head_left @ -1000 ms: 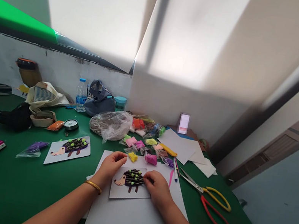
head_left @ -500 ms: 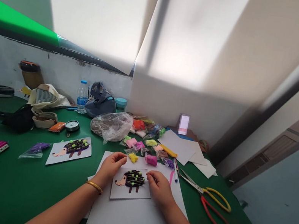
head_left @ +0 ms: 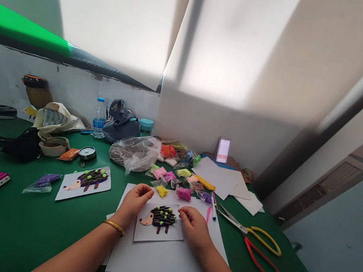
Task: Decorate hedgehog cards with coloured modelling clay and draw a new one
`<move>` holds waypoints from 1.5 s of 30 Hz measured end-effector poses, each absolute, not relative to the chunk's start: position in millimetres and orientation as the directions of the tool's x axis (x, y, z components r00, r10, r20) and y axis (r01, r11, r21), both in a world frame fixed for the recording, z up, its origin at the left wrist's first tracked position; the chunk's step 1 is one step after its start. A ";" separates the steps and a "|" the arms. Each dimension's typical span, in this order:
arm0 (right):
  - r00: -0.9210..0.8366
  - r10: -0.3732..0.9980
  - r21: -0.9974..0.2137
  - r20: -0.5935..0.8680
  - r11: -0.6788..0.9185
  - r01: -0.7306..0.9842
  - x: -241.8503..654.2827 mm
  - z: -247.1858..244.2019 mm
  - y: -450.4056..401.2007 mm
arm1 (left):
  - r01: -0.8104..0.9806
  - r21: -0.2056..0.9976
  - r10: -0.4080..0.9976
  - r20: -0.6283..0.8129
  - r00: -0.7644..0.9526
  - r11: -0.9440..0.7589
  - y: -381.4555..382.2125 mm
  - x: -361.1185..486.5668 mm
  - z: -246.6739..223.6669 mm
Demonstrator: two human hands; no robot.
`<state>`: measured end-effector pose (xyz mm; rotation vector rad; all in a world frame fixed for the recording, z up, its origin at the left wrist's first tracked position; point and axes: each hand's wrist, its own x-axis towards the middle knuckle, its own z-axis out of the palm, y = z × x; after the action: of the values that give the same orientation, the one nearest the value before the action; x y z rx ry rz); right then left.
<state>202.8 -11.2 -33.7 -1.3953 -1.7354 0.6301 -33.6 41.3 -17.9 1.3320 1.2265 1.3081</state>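
A white card [head_left: 158, 237] bearing a clay hedgehog [head_left: 162, 217] lies on white paper sheets [head_left: 132, 258] in front of me. The hedgehog has a peach face, dark spines with pale stripes, green dots and brown legs. My left hand [head_left: 135, 200], with a gold bangle at the wrist, is curled at the card's upper left corner, thumb and fingers pinched. At the card's right edge, near the spines, my right hand [head_left: 194, 225] is curled with thumb and forefinger together. Whatever either pinch holds is too small or hidden to make out.
Left of the sheets lies a second hedgehog card [head_left: 85, 184]. Colored clay packets [head_left: 183, 193] and a clear plastic bag [head_left: 136, 154] lie beyond my hands. Scissors [head_left: 249, 232] and pens [head_left: 213, 207] lie to the right. A water bottle [head_left: 99, 119] stands near the wall.
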 end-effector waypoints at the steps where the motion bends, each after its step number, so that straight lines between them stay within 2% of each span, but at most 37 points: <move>1: -0.068 0.959 -0.786 0.277 0.267 0.557 202.9 -33.9 -11.1 | 0.062 0.990 0.991 0.128 -0.036 -0.126 41.3 -33.4 -18.1; 12: -0.071 0.957 -0.793 0.282 0.274 0.544 202.4 -32.6 -12.8 | 0.086 0.988 0.991 0.133 -0.028 -0.130 41.0 -34.0 -19.3; 40: -0.063 0.951 -0.785 0.302 0.285 0.551 202.5 -32.7 -13.5 | -0.025 0.990 0.987 0.133 -0.088 -0.136 32.8 -30.8 -16.3; 42: -0.061 0.952 -0.787 0.299 0.282 0.549 202.5 -33.0 -13.1 | 0.063 0.981 0.976 0.190 -0.109 -0.184 36.0 -32.8 -18.4; 45: -0.070 0.952 -0.786 0.298 0.286 0.548 202.4 -33.1 -12.4 | 0.396 0.884 0.948 0.306 -0.083 -0.250 49.0 -38.3 -17.0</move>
<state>202.4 -12.4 -33.1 -1.3702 -1.7336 0.6187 -38.3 49.0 -17.0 1.6544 1.4616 1.3267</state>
